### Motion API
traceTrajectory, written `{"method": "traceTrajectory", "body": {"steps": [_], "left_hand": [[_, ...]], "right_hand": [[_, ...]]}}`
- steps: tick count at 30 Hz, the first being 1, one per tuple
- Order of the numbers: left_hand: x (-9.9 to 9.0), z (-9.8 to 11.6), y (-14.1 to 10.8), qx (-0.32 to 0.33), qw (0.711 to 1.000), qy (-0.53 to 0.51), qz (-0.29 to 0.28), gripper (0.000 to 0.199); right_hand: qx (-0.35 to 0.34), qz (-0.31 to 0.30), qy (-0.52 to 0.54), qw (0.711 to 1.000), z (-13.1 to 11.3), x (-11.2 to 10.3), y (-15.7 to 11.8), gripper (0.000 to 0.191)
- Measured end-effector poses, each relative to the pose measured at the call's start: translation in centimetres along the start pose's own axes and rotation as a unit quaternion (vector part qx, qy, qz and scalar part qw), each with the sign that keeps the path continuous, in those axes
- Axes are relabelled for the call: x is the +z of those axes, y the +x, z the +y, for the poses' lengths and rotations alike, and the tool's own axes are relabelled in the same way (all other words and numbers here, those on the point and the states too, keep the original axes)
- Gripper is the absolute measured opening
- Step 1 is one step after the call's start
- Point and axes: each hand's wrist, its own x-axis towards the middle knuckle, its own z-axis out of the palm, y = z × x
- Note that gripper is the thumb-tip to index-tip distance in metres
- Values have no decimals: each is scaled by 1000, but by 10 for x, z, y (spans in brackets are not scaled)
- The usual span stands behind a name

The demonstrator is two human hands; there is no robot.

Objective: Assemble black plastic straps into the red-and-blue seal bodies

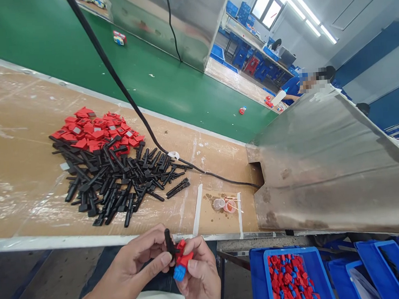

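Note:
Just off the table's front edge, my two hands come together over my lap. My left hand (135, 263) pinches a black plastic toy part (168, 239) shaped like a small gun, its long end pointing up. Between the thumb and fingers of my right hand (203, 270) is a red and blue toy part (184, 261). The two parts touch or nearly touch; fingers hide the exact contact. On the table lie a heap of similar black parts (111, 187) and, behind it, a heap of red parts (94, 132).
A black cable (127, 88) crosses the cardboard-covered table (17, 180). Small cups (220, 204) with sticks stand near the front edge. A metal panel (324, 168) rises at right. Below is a blue bin (259, 277) of red-blue parts. Beyond runs a green belt (182, 96); a co-worker (294, 88) sits behind.

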Motion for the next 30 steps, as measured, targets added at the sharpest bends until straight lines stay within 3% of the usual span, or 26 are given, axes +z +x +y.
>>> {"method": "traceTrajectory", "body": {"steps": [4,9,14,17,20,25,30], "left_hand": [[8,7,-8,-55,995,-58,56,53],[8,0,-7,-54,994,-92,34,52],[5,-3,-6,-45,992,-113,22,51],[6,0,-7,-85,985,-148,25,50],[8,2,-8,-136,973,-188,12,53],[11,4,-9,-187,958,-217,2,53],[12,7,-10,-199,957,-211,-8,52]], "right_hand": [[-39,-22,33,998,8,-3,-7,45],[-5,-43,5,999,4,-3,-11,54],[-140,3,-61,988,21,0,-6,39],[-197,5,-32,980,29,0,-3,51],[-174,-6,20,985,30,-4,-2,59],[-117,9,59,991,25,-10,-4,31],[-86,-11,78,993,16,-8,-5,22]]}}
